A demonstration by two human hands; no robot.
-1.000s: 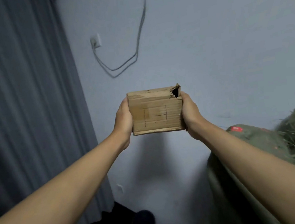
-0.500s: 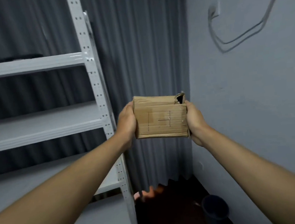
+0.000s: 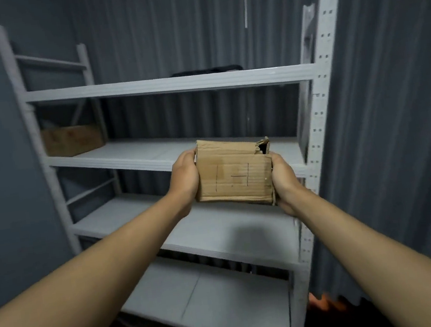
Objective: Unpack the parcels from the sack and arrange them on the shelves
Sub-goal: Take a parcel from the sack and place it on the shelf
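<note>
A small brown cardboard parcel with a torn top right corner is held out in front of me. My left hand grips its left end and my right hand grips its right end. The parcel hangs in the air in front of the white metal shelf unit, level with the second shelf and above the third shelf. Another cardboard box sits at the far left of the second shelf. The sack is out of view.
A dark flat object lies on the top shelf. Grey curtains hang behind and to the right of the unit. The right upright stands close to my right hand. A lower shelf sits near the floor.
My view has swung left from the wall and sack to face the shelf unit. Both hands kept hold of the parcel, which now hangs in front of the shelves.
</note>
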